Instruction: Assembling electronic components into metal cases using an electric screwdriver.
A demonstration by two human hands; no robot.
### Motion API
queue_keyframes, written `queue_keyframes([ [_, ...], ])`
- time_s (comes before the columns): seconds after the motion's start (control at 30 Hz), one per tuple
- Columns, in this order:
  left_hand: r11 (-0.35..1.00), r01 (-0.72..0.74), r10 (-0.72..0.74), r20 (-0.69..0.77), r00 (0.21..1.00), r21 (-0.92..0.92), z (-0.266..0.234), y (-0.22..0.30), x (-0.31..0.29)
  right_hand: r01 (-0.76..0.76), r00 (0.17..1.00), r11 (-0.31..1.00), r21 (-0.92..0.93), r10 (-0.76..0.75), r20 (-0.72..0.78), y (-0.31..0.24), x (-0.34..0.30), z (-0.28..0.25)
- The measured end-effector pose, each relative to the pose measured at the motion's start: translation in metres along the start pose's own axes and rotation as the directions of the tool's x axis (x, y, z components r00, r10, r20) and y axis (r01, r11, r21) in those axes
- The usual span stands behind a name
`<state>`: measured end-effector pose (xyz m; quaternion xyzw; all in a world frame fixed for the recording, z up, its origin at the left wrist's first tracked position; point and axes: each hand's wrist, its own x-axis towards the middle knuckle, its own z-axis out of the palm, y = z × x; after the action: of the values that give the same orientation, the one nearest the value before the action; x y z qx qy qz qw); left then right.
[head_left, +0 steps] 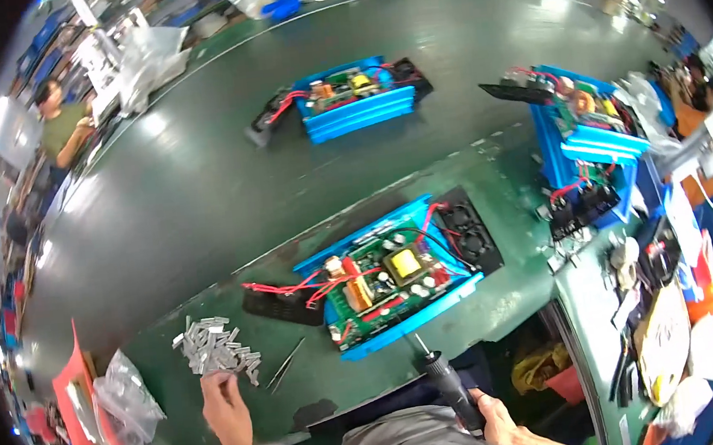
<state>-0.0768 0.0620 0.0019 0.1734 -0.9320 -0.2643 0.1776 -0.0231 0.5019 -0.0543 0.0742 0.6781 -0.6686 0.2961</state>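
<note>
My left hand (226,411) is at the near edge of a pile of small silver metal pieces (209,343), fingertips pinched together; whatever they hold is hidden. In my right hand (497,421) is a black electric screwdriver (449,383), its thin bit pointing up and away from me. Ahead of the bit lies an open blue housing (412,314) with a green circuit board (387,275) inside. Red wires run left from the board to a black end plate (283,307). At the right end stands a black panel with fans (471,230). Tweezers (286,366) lie right of the pile.
Another open blue unit (360,112) sits on the dark belt (222,167) beyond. More units (592,127) are stacked at the right. A clear plastic bag (127,399) and red sheet (75,395) are at left. People (64,126) work at the far left and right.
</note>
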Motion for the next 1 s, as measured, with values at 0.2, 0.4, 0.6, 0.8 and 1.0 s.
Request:
queue_keyframes([
  [0.2,0.916,-0.136,0.152,0.013,0.988,-0.378,0.012,0.080,0.027,0.055,0.998,0.997,-0.049,-0.055,0.008,-0.002,-0.001,0.000],
  [0.4,0.855,-0.127,0.346,0.370,0.862,-0.503,0.061,0.172,0.061,0.069,0.996,0.997,0.016,-0.068,-0.052,-0.026,0.004,0.003],
  [0.6,0.828,-0.071,0.401,0.499,0.769,-0.556,0.093,0.214,0.068,0.063,0.993,0.998,-0.016,-0.064,-0.103,-0.040,0.006,0.003],
  [0.8,0.855,-0.236,0.470,0.500,0.728,-0.462,0.101,0.226,0.063,0.050,0.996,0.998,-0.036,-0.052,-0.068,-0.043,0.005,0.002],
  [1.0,0.810,-0.558,0.565,0.493,0.662,-0.180,0.096,0.239,0.060,-0.017,1.000,1.000,-0.009,0.017,-0.006,-0.048,0.009,-0.003],
])
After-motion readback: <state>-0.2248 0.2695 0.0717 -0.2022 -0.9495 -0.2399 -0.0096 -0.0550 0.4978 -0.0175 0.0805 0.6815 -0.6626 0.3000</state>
